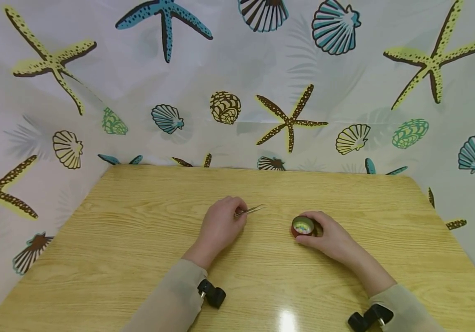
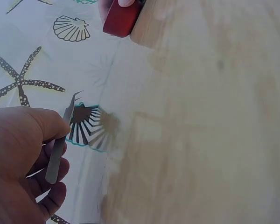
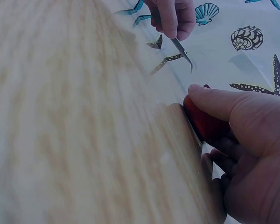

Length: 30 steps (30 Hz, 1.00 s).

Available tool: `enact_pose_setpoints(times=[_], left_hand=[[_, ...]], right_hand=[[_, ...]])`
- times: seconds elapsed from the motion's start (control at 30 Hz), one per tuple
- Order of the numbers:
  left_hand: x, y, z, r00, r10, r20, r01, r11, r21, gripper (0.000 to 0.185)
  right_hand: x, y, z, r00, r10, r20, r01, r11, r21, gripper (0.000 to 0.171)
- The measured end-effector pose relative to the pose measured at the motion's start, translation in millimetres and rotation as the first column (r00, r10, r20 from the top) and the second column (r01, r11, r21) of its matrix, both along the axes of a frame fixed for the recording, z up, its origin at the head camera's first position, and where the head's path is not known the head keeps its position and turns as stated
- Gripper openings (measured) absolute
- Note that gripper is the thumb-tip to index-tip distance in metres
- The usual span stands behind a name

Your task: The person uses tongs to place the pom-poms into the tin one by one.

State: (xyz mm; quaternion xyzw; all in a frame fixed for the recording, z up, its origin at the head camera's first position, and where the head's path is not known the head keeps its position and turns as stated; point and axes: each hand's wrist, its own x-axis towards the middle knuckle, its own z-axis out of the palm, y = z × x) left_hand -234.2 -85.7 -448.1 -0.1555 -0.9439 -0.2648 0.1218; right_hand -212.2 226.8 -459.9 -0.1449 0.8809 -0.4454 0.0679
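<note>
Near the middle of the wooden table point(image 1: 137, 240), the left hand point(image 1: 220, 226) rests on the surface with its fingers curled round a pair of metal tweezers point(image 1: 249, 210). Thumb and fingers pinch the tweezers along the shaft, and the thin points stick out past the fingers toward the right edge, angled slightly toward the far edge. From the left wrist view the tweezers point(image 2: 60, 144) show a fine bent tip, and the points seem to carry nothing, though the picture is soft there.

Just to the right, well apart from the tweezer tips, the right hand point(image 1: 332, 237) grasps a small round red container point(image 1: 302, 227). It stands upright on the table, its open top facing up and showing pale, mixed-colour contents that are too small to make out. The thumb lies along the near-left side of the red wall and the other fingers wrap the far side, as the right wrist view shows with the container point(image 3: 203, 121) pressed between thumb and fingers.

Both forearms wear beige sleeves point(image 1: 167, 299), each with a black mount at the wrist. Behind the table's far edge and along its left and right edges hangs a white curtain point(image 1: 237, 69) printed with starfish and shells.
</note>
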Motion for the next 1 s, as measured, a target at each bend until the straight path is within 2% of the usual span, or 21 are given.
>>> enact_pose_setpoints(times=[0.2, 0.43, 0.67, 1.0], left_hand=[[-10.1, 5.4, -4.9, 0.998, 0.007, 0.056, -0.007, 1.000, 0.000, 0.005], [-17.3, 19.1, -5.1, 0.995, -0.008, 0.102, 0.007, 1.000, 0.007, 0.006], [-19.8, 32.9, -4.2, 0.995, -0.036, 0.094, 0.036, 0.999, -0.003, 0.004], [-22.2, 38.7, -8.4, 0.996, -0.036, 0.084, 0.039, 0.999, -0.036, 0.004]], right_hand=[[-0.6, -0.2, 1.0, 1.000, 0.001, 0.004, -0.001, 1.000, 0.001, 0.066], [-1.0, -0.5, 1.9, 1.000, 0.001, -0.001, -0.001, 1.000, 0.001, 0.066], [-1.4, -0.5, 1.7, 1.000, 0.007, -0.005, -0.007, 1.000, 0.005, 0.066], [-0.9, 1.3, -0.5, 1.000, 0.003, 0.000, -0.003, 1.000, 0.018, 0.066]])
